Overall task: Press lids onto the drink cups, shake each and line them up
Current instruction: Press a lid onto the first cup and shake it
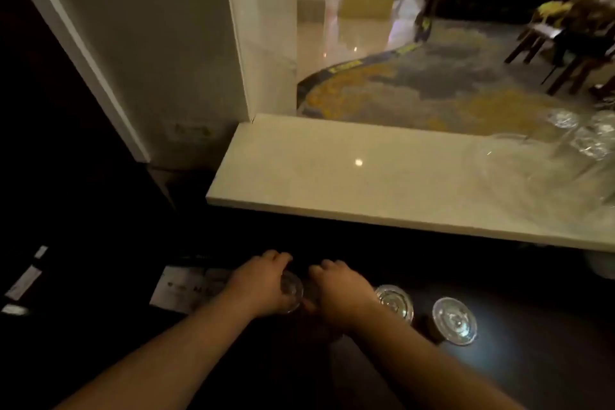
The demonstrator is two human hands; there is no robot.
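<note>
On the dark lower counter (532,376) both my hands rest on top of one drink cup with a clear lid (293,291). My left hand (263,286) covers the lid's left side, fingers curled over its rim. My right hand (342,293) covers the right side. The cup body below is hidden in the dark. To the right stand two more lidded cups, one (394,301) right beside my right wrist and another (454,319) further right.
A pale marble shelf (332,170) runs above the dark counter, with blurred clear plastic items (579,140) at its right end. A white paper card (186,288) lies left of my hands. A white wall and dark panel rise at left.
</note>
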